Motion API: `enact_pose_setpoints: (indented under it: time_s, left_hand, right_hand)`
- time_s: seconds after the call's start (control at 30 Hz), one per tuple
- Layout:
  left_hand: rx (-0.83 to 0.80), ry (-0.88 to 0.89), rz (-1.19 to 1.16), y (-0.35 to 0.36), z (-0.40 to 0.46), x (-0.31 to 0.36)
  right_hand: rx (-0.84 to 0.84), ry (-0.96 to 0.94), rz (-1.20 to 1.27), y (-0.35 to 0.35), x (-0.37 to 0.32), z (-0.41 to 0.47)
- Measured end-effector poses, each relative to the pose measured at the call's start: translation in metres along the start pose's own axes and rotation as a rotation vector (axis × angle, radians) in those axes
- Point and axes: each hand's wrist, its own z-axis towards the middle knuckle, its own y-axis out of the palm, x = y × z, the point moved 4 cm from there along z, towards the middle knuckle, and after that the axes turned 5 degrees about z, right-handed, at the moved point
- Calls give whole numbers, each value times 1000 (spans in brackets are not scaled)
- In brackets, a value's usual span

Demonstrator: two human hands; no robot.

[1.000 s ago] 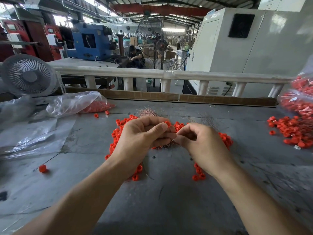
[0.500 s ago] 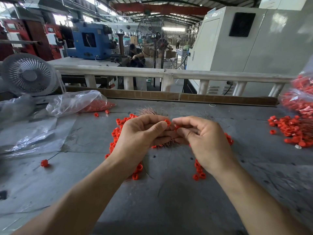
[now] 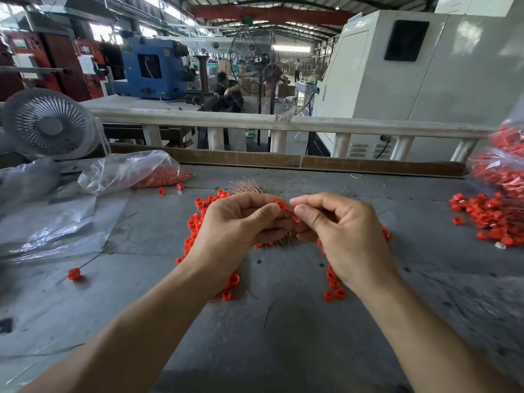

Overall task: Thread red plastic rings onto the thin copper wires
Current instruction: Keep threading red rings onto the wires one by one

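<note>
My left hand (image 3: 238,231) pinches a red plastic ring (image 3: 281,205) between thumb and forefinger above the grey table (image 3: 269,336). My right hand (image 3: 343,231) is closed right beside it, thumb and forefinger pinched together at the ring; the wire in that pinch is too thin to make out. A bundle of thin copper wires (image 3: 249,186) lies just behind my hands, and more wire ends (image 3: 286,241) stick out below my fingers. Loose red rings (image 3: 198,219) are scattered under and around both hands.
A ring threaded on a wire (image 3: 74,274) lies at the left. Finished rings on wires (image 3: 487,217) are heaped at the right, below a bag of rings (image 3: 502,168). Another plastic bag with rings (image 3: 133,171) and a small white fan (image 3: 46,124) sit at back left.
My right hand has moved up and left until its fingertips meet the ring in my left hand. The left hand has hardly moved.
</note>
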Motion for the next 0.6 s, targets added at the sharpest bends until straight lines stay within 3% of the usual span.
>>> enact_pose_setpoints:
  time_s: [0.6]
  left_hand:
    - [6,79,8,0,0,3]
  right_hand:
    - [25,143,137,1,11,2]
